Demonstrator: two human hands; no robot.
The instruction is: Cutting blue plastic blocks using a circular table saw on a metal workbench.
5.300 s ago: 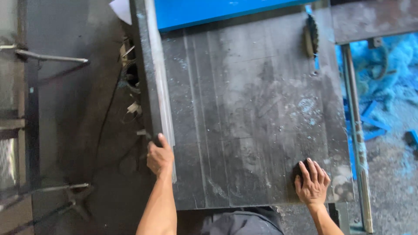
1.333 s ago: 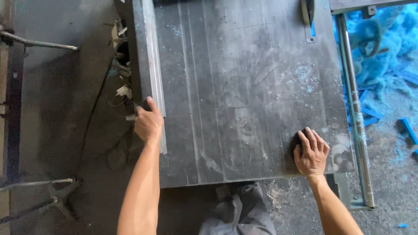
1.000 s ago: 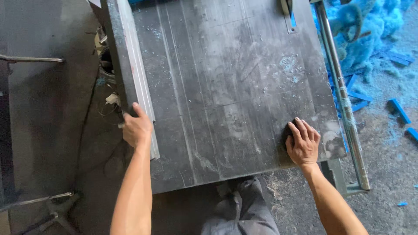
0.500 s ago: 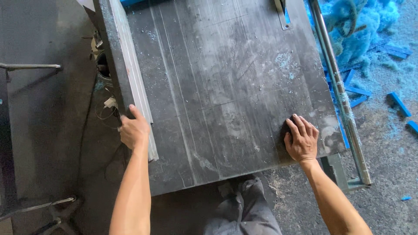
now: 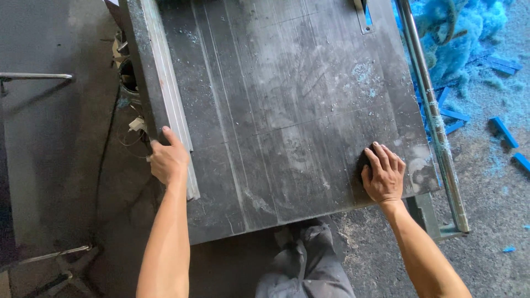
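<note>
While the left hand (image 5: pixel 168 161) grips the grey rail (image 5: pixel 168 94) at the dark worktop's (image 5: pixel 287 99) left edge, the right hand (image 5: pixel 382 175) lies flat — fingers (image 5: pixel 381 157) spread, holding nothing — near the right edge; blue scraps (image 5: pixel 505 131) litter the floor.

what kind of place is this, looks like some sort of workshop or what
Most likely a cutting workshop. The left hand grips a metal fence rail on a worn, dusty saw table, the right hand lies flat on it, and blue shavings and offcut strips litter the concrete floor.
</note>
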